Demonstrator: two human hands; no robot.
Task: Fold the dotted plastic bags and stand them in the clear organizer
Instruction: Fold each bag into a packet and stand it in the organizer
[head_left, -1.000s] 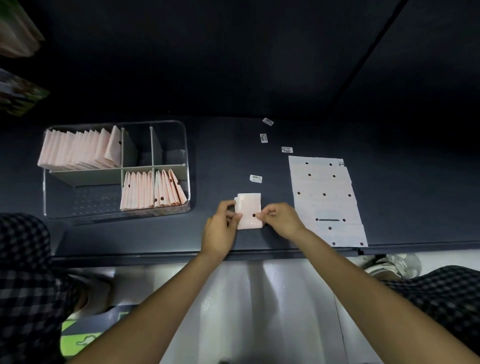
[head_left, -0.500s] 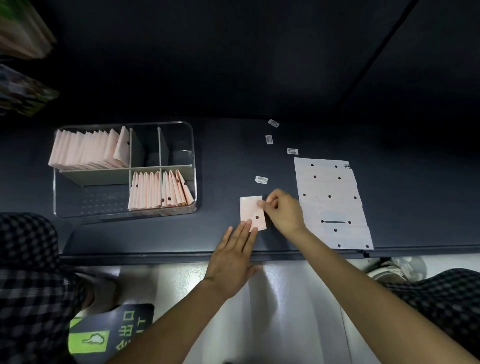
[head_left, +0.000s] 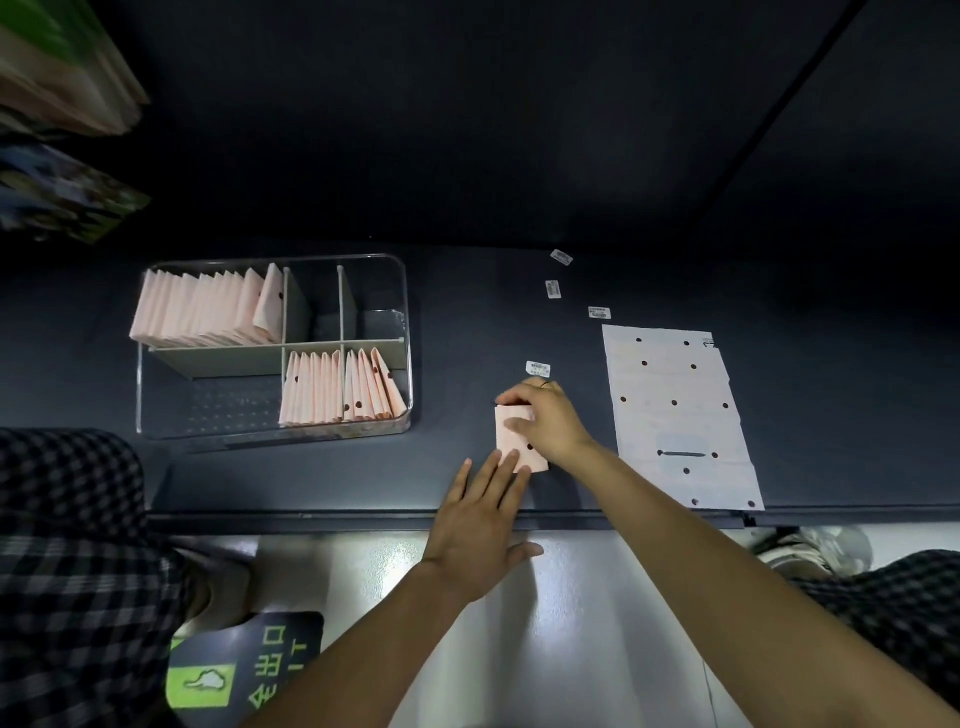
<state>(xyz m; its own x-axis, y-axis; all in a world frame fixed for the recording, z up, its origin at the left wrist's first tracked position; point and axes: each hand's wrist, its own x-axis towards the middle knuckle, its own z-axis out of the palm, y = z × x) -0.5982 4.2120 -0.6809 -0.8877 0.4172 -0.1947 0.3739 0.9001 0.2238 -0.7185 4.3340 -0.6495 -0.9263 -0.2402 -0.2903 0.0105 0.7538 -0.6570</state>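
Head view. The folded bag is lying flat on the table, near the front edge, at about 3 o'clock from the clear organizer. The right hand is resting over the bag's far end, fingers curled down onto it and pinning the fold. The left hand is lying released, fingers straight, with the fingertips touching the bag's near edge at its 6 o'clock side.

The organizer is holding upright folded bags in two compartments: a full row at its 10 o'clock corner and a shorter row at its 5 o'clock corner. The remaining compartments are showing no bags. A flat stack of unfolded dotted bags is waiting at 3 o'clock from the hands. Small labels are lying scattered beyond them.

Handling judgement: the film appears thin, light, limp and slick, so a fold is likely springing open once pressure is lifted. Take hold by pinching across the folded edges, keeping all layers together, then carry the packet upright to the shorter row.
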